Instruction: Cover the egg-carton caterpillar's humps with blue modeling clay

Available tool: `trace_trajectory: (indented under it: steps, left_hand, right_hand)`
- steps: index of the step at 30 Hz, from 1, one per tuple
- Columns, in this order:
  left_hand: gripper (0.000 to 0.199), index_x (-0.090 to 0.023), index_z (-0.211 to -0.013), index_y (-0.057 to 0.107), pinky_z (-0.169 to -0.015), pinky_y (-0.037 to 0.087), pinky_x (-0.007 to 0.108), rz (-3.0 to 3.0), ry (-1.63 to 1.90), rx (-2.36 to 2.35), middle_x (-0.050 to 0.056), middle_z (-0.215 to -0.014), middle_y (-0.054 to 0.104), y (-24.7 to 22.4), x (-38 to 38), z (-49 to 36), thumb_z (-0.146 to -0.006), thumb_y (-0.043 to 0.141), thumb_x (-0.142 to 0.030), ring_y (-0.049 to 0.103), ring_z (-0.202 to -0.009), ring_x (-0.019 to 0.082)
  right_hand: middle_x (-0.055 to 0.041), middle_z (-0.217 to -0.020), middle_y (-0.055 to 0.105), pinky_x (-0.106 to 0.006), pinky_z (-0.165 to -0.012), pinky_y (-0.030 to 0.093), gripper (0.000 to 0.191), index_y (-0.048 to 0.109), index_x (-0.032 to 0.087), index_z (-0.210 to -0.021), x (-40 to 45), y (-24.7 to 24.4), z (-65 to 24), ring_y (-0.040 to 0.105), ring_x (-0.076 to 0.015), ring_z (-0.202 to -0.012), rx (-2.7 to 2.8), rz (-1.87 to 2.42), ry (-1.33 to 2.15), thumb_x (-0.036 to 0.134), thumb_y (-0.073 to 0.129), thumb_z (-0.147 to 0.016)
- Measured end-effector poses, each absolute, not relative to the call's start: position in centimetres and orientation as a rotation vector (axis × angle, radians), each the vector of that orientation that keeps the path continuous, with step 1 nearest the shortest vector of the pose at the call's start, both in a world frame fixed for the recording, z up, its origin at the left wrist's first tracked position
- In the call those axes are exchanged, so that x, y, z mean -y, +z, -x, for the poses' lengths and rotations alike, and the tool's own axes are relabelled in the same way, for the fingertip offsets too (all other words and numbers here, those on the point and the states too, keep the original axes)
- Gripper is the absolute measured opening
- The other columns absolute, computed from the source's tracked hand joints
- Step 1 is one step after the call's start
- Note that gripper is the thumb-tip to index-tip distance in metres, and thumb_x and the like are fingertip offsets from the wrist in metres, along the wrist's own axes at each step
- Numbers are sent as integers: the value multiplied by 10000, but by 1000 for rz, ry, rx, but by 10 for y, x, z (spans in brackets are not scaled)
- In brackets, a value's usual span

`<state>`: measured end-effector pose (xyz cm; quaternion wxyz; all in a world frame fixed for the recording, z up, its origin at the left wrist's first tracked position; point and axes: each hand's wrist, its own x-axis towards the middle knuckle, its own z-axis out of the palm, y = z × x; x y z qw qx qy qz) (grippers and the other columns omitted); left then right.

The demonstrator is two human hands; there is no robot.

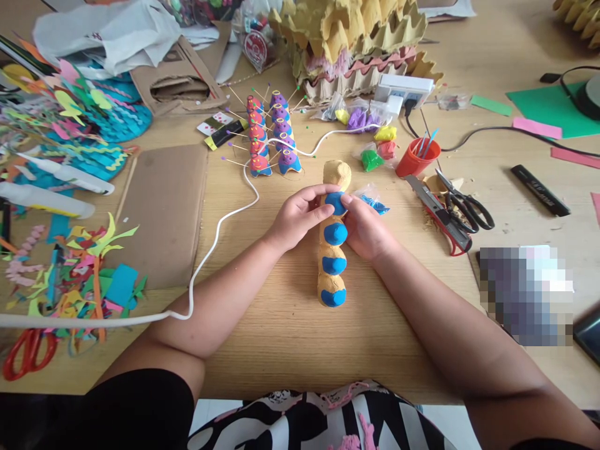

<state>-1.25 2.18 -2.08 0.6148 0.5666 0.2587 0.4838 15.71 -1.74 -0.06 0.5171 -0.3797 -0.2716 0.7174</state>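
Observation:
A yellow egg carton strip [324, 250] lies lengthwise on the table in front of me, its humps in a row. Blue clay patches [334, 265] cover part of several humps; the farthest hump is bare. My left hand [302, 215] grips the strip from the left, thumb and fingers around the second hump from the far end. From the right, my right hand [367, 230] pinches that same hump, its thumb on the blue clay there. Just beyond my right hand sits a small bag of blue clay [375, 202].
Finished red [257, 134] and purple [284, 131] carton strips with pins stand beyond my hands. A white cable [225, 219] crosses the left side. Scissors [464, 206] and a box cutter [440, 215] lie right, near a red cup [417, 157]. Stacked egg trays [360, 62] stand behind.

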Motion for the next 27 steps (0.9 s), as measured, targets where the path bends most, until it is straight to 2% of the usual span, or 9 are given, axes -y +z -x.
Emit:
trace_trajectory:
  steps: [5,9,12,15,19,23,27]
  left_hand:
    - [431,-242,-1134,820,-869,576,237,-1314,1133,-617,1,-972,787,-15,-19,8,-853,943,-546,710,-902,111]
    - [393,-247,-1096,810,-825,560,223,-1284,1179,-643,-18,-920,752,-14,-17,6,-858,942,-530,673,-848,93]
    - [400,-256,-1135,816,-866,570,237,-1270,1178,-633,-9,-972,780,-17,-17,7,-865,934,-528,695,-896,106]
    - [425,-264,-1185,824,-961,582,269,-1252,1148,-613,15,-1109,820,-21,-20,10,-889,901,-558,730,-1022,140]
    - [463,-260,-1189,822,-990,584,284,-1200,1113,-636,28,-1161,836,-23,-22,10,-900,868,-618,740,-1058,152]
    - [470,-244,-1091,814,-883,590,255,-1116,1115,-669,-8,-983,816,-19,-20,6,-803,961,-585,718,-905,118]
    - [452,-235,-1026,798,-845,578,241,-1078,1114,-672,-30,-894,784,-15,-18,5,-759,997,-541,689,-831,98]
  right_hand:
    - [74,-702,561,-264,-593,444,609,527,257,-807,20,4,-154,507,-114,-653,683,943,1673,589,1020,-675]
    - [61,-738,609,-271,-620,468,572,590,254,-847,21,4,-154,538,-123,-681,710,884,1686,626,1000,-703]
    - [32,-783,666,-302,-648,507,485,670,250,-915,19,2,-157,591,-157,-722,680,849,1730,642,925,-789]
    - [21,-798,689,-304,-638,511,405,688,243,-894,17,-1,-159,600,-159,-719,666,844,1726,580,904,-832]
    - [34,-783,702,-270,-621,520,466,694,230,-833,17,-3,-159,613,-133,-709,600,783,1747,523,1031,-701]
    - [57,-741,693,-240,-640,544,520,689,228,-786,18,-1,-157,612,-110,-694,563,766,1753,504,1096,-618]
    - [51,-777,712,-247,-673,566,519,694,232,-803,19,0,-158,633,-118,-729,586,784,1750,504,1096,-621]
